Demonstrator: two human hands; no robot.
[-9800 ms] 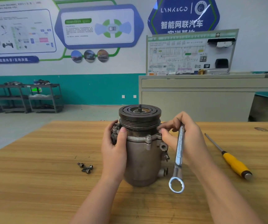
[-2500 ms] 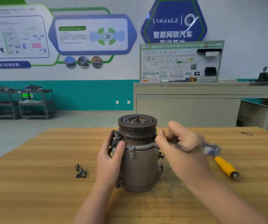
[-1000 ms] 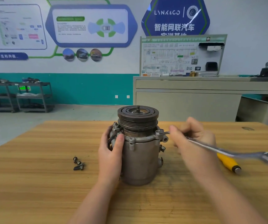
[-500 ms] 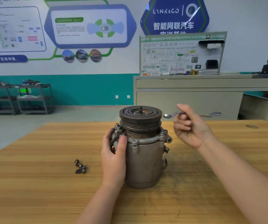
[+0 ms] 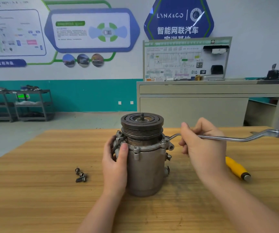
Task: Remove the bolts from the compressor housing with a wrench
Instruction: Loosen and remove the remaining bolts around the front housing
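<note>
Partway done: loose bolts (image 5: pixel 81 176) lie on the bench (image 5: pixel 34 199), others remain in the upright compressor housing (image 5: pixel 145 165), which the left hand (image 5: pixel 115 163) grips while right-hand fingers (image 5: pixel 185 132) grip the wrench (image 5: pixel 232 139) on a flange bolt (image 5: pixel 166 137).

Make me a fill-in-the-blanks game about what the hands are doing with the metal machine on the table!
1. The right hand holds a metal ____.
2. The left hand grips the compressor, which stands on a ____ table.
3. The loose bolts lie to the ____ of the compressor.
4. The screwdriver has a ____ handle.

Missing words: wrench; wooden; left; yellow
</note>
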